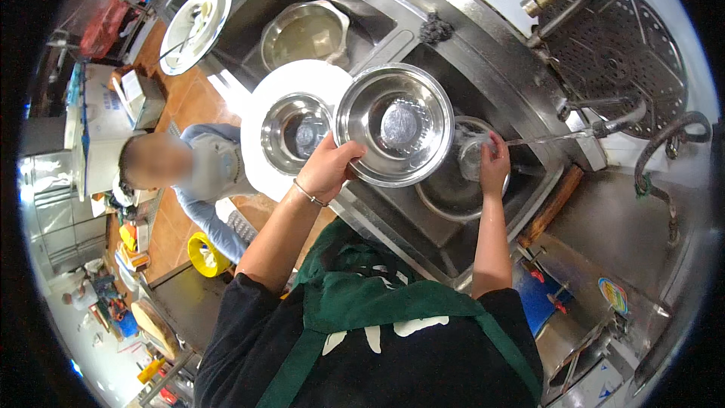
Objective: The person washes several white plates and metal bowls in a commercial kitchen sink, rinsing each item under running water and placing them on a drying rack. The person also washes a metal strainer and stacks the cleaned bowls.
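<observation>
My left hand [330, 167] grips the rim of a stainless steel bowl [395, 124], tilted so that its inside faces me. Just left of it, a smaller steel bowl [295, 133] lies in a large white plate [257, 102] at the divider side of the sink. My right hand [495, 164] is over the right basin, its fingers on a clear, glass-like vessel [473, 156] whose kind I cannot tell. Water runs from the faucet [617, 122] towards it. A round pan or basin [447, 209] lies below that hand.
The left basin holds a steel pot [306, 37] of cloudy liquid. Near the back ledge lies a steel-wool scourer [435, 28]. A white dish with utensils [195, 28] stands at the left. A perforated metal disc [614, 56] leans at the wall. Another person [215, 164] stands left of the sink.
</observation>
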The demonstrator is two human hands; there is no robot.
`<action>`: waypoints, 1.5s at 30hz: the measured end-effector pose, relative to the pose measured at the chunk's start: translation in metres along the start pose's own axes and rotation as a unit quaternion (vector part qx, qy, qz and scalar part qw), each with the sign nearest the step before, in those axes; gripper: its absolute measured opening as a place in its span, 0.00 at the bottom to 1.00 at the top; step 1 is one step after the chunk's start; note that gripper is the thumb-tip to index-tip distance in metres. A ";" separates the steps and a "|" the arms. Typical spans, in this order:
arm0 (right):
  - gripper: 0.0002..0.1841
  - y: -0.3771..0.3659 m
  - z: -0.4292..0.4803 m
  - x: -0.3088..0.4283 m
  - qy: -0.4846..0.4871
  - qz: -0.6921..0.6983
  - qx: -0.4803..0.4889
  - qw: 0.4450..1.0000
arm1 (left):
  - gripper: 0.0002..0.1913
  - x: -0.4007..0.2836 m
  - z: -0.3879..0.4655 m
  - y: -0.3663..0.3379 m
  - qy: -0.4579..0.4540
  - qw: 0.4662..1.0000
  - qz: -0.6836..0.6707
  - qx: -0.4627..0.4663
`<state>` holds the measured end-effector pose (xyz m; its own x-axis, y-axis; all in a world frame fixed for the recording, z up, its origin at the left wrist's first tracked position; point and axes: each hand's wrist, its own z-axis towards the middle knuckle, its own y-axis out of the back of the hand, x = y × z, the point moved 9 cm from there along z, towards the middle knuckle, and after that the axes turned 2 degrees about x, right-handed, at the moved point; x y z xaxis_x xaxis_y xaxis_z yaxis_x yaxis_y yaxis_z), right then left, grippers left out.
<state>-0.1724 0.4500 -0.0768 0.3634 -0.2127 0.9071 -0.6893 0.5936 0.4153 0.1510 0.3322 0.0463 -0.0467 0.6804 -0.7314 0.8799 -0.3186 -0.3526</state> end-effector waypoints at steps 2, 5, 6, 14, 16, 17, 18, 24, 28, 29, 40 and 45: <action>0.16 0.017 -0.001 -0.015 -0.084 0.065 -0.027 0.994 | 0.12 0.000 -0.002 0.000 0.011 1.000 0.011 -0.003; 0.19 0.034 0.001 -0.034 -0.105 0.009 -0.007 0.994 | 0.14 -0.021 -0.018 0.023 -0.062 0.997 0.038 -0.016; 0.21 0.034 0.001 -0.052 -0.157 0.004 -0.006 0.988 | 0.15 -0.031 -0.026 0.044 -0.093 0.992 0.070 -0.055; 0.20 0.019 -0.027 -0.177 -0.338 -0.320 0.091 0.880 | 0.16 -0.073 -0.064 0.162 -0.137 0.836 0.395 -0.356; 0.24 0.011 -0.025 -0.190 -0.323 -0.385 0.111 0.858 | 0.16 -0.063 -0.057 0.167 -0.109 0.849 0.377 -0.354; 0.24 0.012 -0.024 -0.193 -0.329 -0.351 0.074 0.874 | 0.17 -0.058 -0.055 0.167 -0.093 0.849 0.374 -0.361; 0.25 0.021 -0.024 -0.196 -0.350 -0.333 0.010 0.875 | 0.18 -0.068 -0.056 0.159 -0.132 0.802 0.451 -0.369; 0.27 0.016 -0.021 -0.221 -0.392 -0.342 0.082 0.850 | 0.24 -0.079 -0.071 0.123 -0.162 0.673 0.607 -0.391; 0.21 0.009 -0.049 -0.257 -0.495 -0.238 0.034 0.835 | 0.24 -0.092 -0.079 0.075 -0.288 0.658 0.603 -0.347; 0.18 0.010 -0.064 -0.264 -0.554 -0.175 -0.034 0.814 | 0.23 -0.096 -0.081 0.060 -0.327 0.655 0.595 -0.332; 0.19 0.009 -0.008 -0.090 -0.064 -0.433 0.095 0.894 | 0.23 0.010 -0.006 -0.101 -0.322 0.794 0.509 0.081; 0.17 0.073 -0.007 -0.043 -0.065 -0.356 -0.083 0.928 | 0.33 0.151 0.080 -0.131 -0.014 0.913 0.359 0.194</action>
<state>-0.2338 0.5083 -0.0860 0.6036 -0.6827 0.4119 -0.1928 0.3763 0.9062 -0.0094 0.4244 -0.0647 0.4589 0.1887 -0.8682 0.4548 -0.8894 0.0471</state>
